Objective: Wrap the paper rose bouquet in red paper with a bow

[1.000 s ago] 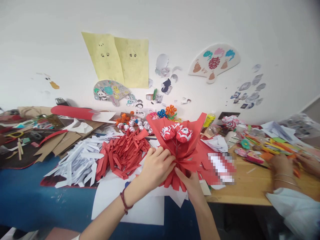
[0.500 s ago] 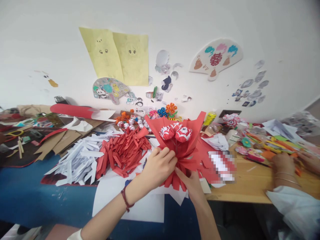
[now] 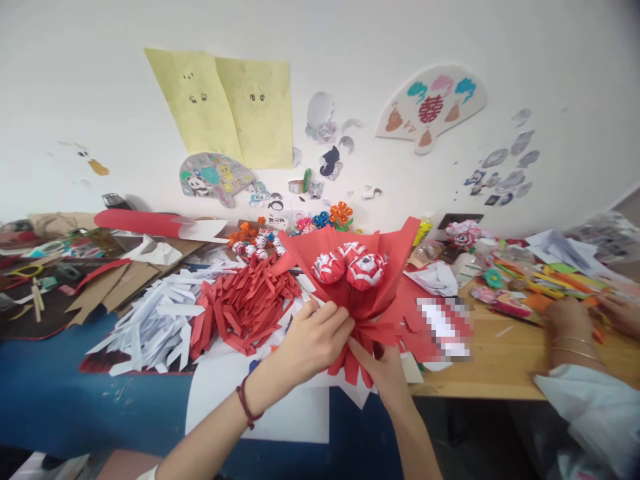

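Blue desk surface (image 3: 125, 407) is seen below both hands. A red paper wrapper (image 3: 397, 267), its long axis pointing up and away from them, is held at its gathered waist, pinched narrowly by the left hand (image 3: 320, 333) and clasped opposite by the right hand (image 3: 384, 370), neither clearly nearer; beyond them, three red-and-white flowers (image 3: 367, 273) are nested in its flared mouth.

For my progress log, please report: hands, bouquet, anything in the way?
Left hand, right hand gripping red paper wrapper at gathered waist. Three red-and-white flowers inside. Red paper-strip pile beyond left hand; nothing seen blocking.
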{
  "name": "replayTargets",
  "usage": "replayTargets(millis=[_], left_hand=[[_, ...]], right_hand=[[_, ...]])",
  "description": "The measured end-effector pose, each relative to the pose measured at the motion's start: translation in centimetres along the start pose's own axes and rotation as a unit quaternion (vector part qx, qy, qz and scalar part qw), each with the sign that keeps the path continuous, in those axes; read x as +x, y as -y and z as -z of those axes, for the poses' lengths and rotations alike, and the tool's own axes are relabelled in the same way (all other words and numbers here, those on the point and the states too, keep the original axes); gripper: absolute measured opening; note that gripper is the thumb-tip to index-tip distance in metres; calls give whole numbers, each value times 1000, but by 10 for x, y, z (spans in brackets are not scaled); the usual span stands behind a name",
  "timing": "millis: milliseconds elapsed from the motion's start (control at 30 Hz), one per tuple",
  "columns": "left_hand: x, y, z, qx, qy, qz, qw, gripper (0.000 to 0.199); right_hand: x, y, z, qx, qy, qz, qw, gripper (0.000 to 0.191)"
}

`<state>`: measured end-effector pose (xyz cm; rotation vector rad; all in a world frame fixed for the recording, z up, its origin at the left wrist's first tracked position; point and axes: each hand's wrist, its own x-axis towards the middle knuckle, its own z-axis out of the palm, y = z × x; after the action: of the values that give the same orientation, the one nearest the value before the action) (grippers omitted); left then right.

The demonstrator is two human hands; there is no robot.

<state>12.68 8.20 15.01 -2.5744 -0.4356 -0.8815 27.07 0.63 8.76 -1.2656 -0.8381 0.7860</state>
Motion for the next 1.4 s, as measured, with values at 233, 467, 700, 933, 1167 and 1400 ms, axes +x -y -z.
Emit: replayTargets(millis=[233, 467, 700, 933, 1167, 1400], left_hand=[[0, -3, 9, -21, -38, -2, 999, 23], [5, -5, 16, -36, -38, 0, 999, 24], [5, -6, 18, -43, -53, -9, 998, 23], [5, -8, 21, -55, -55, -5, 997, 25], [8, -5, 19, -62, -53, -5, 997, 23], [7, -3, 15, -88, -10, 32, 996, 20]], right_hand=[[-7, 17, -2, 1, 8, 26, 1000, 42], [-10, 23, 1, -33, 13, 49, 998, 32], [-14, 25, 0, -28, 7, 55, 998, 33], [-16, 30, -2, -15, 4, 49, 999, 34], [-12, 21, 2, -14, 30, 30, 999, 35], [-11, 5, 6, 3, 3, -15, 1000, 46]])
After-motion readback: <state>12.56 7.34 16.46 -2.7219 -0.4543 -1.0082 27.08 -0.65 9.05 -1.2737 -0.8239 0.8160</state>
